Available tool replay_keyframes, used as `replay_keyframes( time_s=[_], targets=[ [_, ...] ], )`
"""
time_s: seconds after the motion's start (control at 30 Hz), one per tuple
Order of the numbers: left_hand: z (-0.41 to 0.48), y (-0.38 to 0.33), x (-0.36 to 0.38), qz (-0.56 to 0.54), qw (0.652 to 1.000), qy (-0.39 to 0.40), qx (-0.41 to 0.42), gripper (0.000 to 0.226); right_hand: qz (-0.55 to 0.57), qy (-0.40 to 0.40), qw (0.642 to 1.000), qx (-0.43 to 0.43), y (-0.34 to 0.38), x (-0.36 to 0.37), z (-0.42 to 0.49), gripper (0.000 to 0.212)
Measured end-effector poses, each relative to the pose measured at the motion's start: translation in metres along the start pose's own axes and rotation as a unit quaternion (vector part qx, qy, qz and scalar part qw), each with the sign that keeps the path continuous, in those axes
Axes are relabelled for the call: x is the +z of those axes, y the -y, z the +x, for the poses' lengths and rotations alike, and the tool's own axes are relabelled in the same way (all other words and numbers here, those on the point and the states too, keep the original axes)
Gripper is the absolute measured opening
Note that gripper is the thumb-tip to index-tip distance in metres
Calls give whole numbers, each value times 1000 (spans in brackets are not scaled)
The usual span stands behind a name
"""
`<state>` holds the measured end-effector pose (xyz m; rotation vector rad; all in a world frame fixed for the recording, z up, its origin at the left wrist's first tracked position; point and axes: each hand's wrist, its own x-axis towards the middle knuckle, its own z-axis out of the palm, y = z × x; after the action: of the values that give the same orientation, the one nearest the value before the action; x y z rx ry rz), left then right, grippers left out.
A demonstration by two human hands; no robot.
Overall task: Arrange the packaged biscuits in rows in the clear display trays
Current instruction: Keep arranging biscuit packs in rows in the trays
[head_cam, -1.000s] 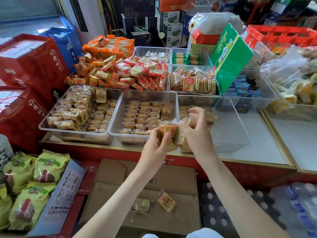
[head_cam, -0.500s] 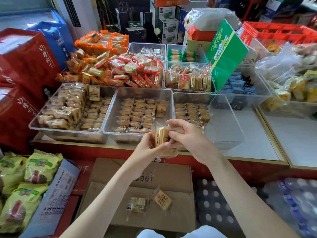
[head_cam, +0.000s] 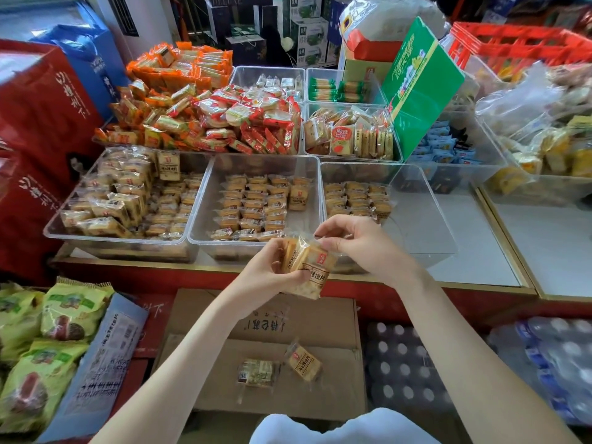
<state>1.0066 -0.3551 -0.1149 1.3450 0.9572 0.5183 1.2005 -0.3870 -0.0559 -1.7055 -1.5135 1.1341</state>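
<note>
Left hand (head_cam: 269,277) grips small stack of tan plastic-wrapped biscuit packs (head_cam: 309,267) mid-frame, right hand (head_cam: 362,243) pinches top one; next probably into half-filled clear plastic tray (head_cam: 426,200), right of centre.

a green carton (head_cam: 419,88) tilts near a red crate (head_cam: 512,43) (bottled water (head_cam: 403,363) below).

Few legible words among the shop stock.
The front biscuit packet (head_cam: 315,274) at the centre carries the dark characters 烤馍片 across its face, under a red logo too small to read. At eleven o'clock a dark gift box (head_cam: 230,17) shows "DELUXE" in pale capitals. The marker characters on the cardboard box (head_cam: 266,322) at six o'clock are upside down and illegible. The script on the red carton (head_cam: 48,107) at ten o'clock and the print on the green box (head_cam: 416,84) at one o'clock are blurred.
</note>
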Motion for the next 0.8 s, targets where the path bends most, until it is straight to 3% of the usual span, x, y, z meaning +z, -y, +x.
replay_keyframes(
  time_s=[0.13,0.27,0.37,0.4,0.47,0.57,0.67,0.8],
  targets=[
    [2,2,1,5,1000,17,-13,45,51,-81,995,-9,-2,6,6,20],
    [8,-5,1,12,1000,-19,-17,39,76,-143,986,-37,-2,12,11,22],
    [13,-13,3,-128,987,-80,-48,48,92,-190,977,-40,-4,9,13,10],
    [16,-15,4,-197,974,-102,-51,49,93,-196,976,-21,-4,8,13,15],
    [19,-21,6,-302,944,-129,-35,42,131,-165,977,39,-5,12,10,27],
    [21,-32,13,-352,928,-120,-13,48,190,-92,975,74,-4,27,6,25],
    [21,-37,20,-342,936,-88,7,52,284,-131,948,48,-3,35,8,17],
    [21,-39,20,-321,942,-101,8,45,331,-148,931,36,-5,34,5,10]
  ],
)
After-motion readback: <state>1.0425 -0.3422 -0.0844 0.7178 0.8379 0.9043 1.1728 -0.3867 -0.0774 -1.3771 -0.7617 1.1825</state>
